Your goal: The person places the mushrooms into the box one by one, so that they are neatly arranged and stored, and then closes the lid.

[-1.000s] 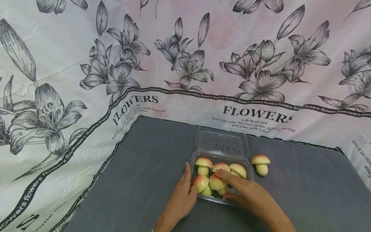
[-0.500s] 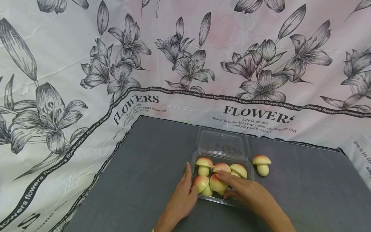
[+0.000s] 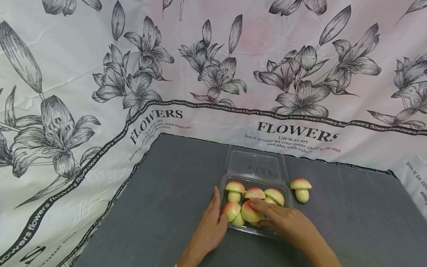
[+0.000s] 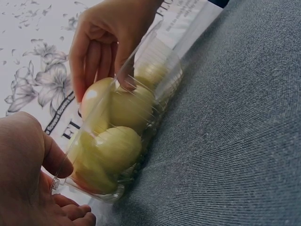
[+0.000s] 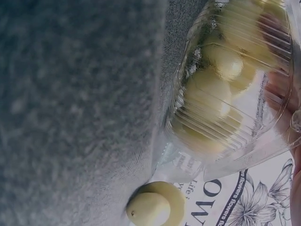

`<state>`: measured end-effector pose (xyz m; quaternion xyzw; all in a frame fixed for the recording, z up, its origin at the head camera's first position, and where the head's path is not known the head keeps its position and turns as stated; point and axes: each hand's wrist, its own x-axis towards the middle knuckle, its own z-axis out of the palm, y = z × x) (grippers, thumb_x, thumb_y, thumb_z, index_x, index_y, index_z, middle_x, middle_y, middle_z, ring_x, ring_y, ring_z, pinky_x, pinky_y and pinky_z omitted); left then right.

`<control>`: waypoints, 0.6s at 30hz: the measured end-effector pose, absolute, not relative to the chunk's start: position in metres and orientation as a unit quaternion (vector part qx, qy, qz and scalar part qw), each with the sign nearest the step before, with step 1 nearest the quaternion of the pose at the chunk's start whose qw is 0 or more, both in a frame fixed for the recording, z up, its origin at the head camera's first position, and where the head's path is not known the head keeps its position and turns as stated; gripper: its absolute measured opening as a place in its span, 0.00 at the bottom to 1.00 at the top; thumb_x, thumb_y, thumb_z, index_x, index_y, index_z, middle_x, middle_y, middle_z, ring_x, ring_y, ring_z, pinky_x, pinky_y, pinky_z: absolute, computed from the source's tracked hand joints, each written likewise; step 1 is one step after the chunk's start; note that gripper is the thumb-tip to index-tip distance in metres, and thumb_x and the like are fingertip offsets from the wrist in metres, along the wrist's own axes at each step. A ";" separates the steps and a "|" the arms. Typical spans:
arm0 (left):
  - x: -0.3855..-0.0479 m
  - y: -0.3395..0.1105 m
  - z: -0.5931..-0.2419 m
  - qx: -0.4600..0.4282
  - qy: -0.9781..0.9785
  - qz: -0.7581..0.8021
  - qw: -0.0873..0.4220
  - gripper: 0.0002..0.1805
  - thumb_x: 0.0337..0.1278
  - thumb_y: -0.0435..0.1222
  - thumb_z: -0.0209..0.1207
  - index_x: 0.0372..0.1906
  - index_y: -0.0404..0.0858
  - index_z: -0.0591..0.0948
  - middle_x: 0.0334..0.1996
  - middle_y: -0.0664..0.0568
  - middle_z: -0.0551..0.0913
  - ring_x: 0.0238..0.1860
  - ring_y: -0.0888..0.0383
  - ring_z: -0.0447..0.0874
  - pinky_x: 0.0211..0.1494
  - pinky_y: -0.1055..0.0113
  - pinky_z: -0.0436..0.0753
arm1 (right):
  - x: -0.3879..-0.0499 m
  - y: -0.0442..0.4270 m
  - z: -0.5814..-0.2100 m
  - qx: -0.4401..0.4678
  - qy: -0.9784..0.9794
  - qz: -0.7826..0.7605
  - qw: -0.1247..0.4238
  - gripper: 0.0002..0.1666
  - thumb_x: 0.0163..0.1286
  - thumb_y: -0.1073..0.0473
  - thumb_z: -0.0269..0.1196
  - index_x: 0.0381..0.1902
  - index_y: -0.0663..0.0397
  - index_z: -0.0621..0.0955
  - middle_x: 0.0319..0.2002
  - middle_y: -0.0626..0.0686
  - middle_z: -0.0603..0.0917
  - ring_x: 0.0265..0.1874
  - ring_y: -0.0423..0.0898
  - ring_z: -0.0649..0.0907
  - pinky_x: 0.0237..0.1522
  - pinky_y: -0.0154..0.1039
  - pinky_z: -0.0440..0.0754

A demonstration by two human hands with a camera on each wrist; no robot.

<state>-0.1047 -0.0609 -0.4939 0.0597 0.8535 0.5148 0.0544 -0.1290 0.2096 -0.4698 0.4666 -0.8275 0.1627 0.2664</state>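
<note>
A clear plastic clamshell box (image 3: 245, 230) lies on the grey table with toy mushrooms inside, their caps yellow-green blushed with red. My left hand (image 3: 210, 226) holds the box's left side, its thumb at the rim. With fingers on the cap and thumb low beside it, my right hand (image 3: 289, 224) grips the front-middle toy mushroom (image 3: 250, 212), whose stem is mostly hidden. Around it in the box are a front-left mushroom (image 3: 230, 210), a back-left one (image 3: 234, 188), a back-middle mushroom (image 3: 255, 193) and a back-right mushroom (image 3: 275, 195).
One more toy mushroom (image 3: 301, 189) lies on the table just right of the box. The box's transparent lid (image 3: 255, 163) is folded back toward the wall. A flower-printed cloth (image 3: 213, 126) hangs behind and left of the grey table (image 3: 166, 193).
The front-middle mushroom has tilted slightly under my right hand, so less of its stem shows. My right fingers have shifted a little to the right. The left hand stays put.
</note>
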 end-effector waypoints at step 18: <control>-0.104 -0.059 -0.494 0.065 0.858 0.508 0.037 0.44 0.73 0.35 0.46 0.87 0.44 0.42 0.86 0.48 0.50 0.83 0.50 0.52 0.80 0.43 0.60 | -0.121 0.214 -0.467 0.464 -0.823 0.147 0.293 0.32 0.83 0.37 0.50 0.69 0.49 0.82 0.59 0.46 0.89 0.43 0.40 0.91 0.33 0.34 0.86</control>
